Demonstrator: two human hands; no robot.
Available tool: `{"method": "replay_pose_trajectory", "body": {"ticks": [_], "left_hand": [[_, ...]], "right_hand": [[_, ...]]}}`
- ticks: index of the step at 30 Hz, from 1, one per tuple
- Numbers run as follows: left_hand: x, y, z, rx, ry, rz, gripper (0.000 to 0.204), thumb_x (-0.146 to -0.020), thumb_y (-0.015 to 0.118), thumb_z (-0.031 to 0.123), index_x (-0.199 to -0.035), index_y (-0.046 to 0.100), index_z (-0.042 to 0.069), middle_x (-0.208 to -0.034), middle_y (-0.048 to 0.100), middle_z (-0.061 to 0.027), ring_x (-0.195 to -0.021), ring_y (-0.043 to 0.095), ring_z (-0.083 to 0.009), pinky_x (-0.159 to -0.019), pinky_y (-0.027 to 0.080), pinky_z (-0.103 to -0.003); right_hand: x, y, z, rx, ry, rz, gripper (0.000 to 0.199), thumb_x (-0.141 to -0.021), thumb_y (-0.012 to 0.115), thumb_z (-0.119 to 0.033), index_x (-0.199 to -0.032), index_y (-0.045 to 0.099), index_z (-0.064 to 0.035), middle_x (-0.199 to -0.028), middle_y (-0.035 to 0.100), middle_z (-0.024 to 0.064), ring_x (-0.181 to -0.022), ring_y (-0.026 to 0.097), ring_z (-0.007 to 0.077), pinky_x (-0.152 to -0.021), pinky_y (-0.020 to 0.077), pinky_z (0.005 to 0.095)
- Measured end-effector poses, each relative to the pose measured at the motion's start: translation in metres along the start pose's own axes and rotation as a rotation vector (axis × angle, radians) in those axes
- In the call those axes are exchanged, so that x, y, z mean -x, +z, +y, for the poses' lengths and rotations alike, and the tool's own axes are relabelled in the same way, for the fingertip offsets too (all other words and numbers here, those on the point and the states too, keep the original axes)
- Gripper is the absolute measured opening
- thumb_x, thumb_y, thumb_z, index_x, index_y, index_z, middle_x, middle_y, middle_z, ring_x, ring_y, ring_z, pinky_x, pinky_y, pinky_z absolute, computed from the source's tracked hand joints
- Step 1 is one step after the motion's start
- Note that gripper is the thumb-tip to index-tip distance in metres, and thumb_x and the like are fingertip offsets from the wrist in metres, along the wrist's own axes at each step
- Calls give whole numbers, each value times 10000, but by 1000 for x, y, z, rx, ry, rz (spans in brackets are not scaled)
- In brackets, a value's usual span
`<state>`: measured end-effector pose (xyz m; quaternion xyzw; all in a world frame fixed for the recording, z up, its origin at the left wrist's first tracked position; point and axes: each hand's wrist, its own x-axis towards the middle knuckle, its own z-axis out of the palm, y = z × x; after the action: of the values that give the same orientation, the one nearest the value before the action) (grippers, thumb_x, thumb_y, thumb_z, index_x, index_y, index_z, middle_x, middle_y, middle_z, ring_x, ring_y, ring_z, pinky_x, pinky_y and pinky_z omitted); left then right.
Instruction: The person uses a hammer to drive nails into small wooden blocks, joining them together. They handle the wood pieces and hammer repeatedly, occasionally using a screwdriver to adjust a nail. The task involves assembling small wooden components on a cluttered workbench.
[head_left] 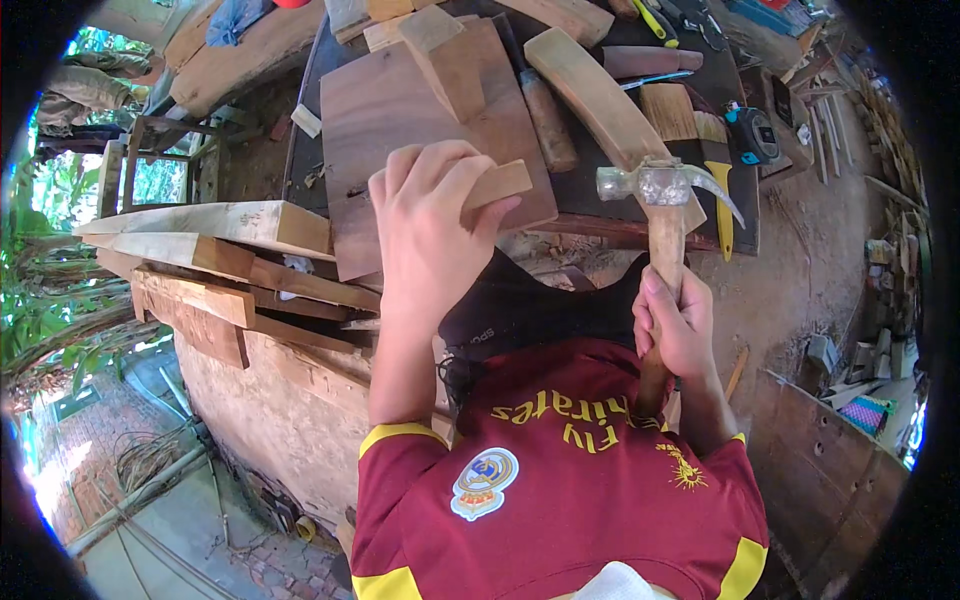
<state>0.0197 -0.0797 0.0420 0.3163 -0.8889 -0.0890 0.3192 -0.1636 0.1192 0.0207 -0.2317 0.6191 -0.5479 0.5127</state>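
Containers: none that I can make out; everything lies loose on the workbench (640,215) or in stacks beside it.
Left hand: the left hand (432,225) is closed over a small pale wooden block (500,184), fingers curled across the top, one end of the block sticking out to the right past the thumb.
Wooden block: light, squared, short; it sits at the near edge of a broad dark brown board (400,110) that lies flat on the bench.
Right hand: the right hand (675,325) is wrapped tight around the wooden handle of a claw hammer (665,190), gripping low on the shaft.
Claw hammer: shiny metal head held upright above the bench's near edge, face pointing left toward the block, claw curving right; hammer head and block are near each other but apart.
Workbench: dark top, crowded with a long pale curved timber piece (600,95), a chisel with a brown handle (545,115), a yellow-handled tool (722,205) and a tape measure (755,135).
Lumber stack: rough planks (215,265) piled to the left, ends facing the person.
Room: open-air workshop, dirt floor (800,270), greenery at the far left, scrap wood along the right edge.
Clothing: maroon jersey (560,480) with yellow trim.
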Motion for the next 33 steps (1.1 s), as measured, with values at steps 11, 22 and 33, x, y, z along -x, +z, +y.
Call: {"method": "replay_pose_trajectory", "body": {"ticks": [11, 22, 33], "left_hand": [[30, 34, -11, 819, -390, 363, 253, -826, 781, 16, -987, 586, -3, -1002, 696, -84, -920, 625, -111, -828, 495, -261], [41, 9, -27, 464, -447, 192, 383, -753, 854, 113, -979, 562, 14, -817, 688, -141, -730, 661, -186, -679, 513, -294], [33, 1, -22, 402, -447, 134, 365, -731, 853, 87, -897, 539, 5, -785, 682, -169, -725, 687, -269, -672, 514, -323]], "right_hand": [[-6, 5, 2, 94, -82, -40, 252, -1035, 505, -236, -898, 491, -25, -625, 484, 24, -433, 477, 89, -392, 405, 239], [-20, 12, -1, 267, -179, -152, 252, -1026, 512, -202, -864, 525, -9, -584, 507, -3, -440, 477, 64, -421, 361, 233], [-28, 51, -35, -173, -684, -32, 372, -1048, 419, -326, -886, 526, -10, -725, 550, 50, -584, 518, 121, -538, 417, 271]]}}
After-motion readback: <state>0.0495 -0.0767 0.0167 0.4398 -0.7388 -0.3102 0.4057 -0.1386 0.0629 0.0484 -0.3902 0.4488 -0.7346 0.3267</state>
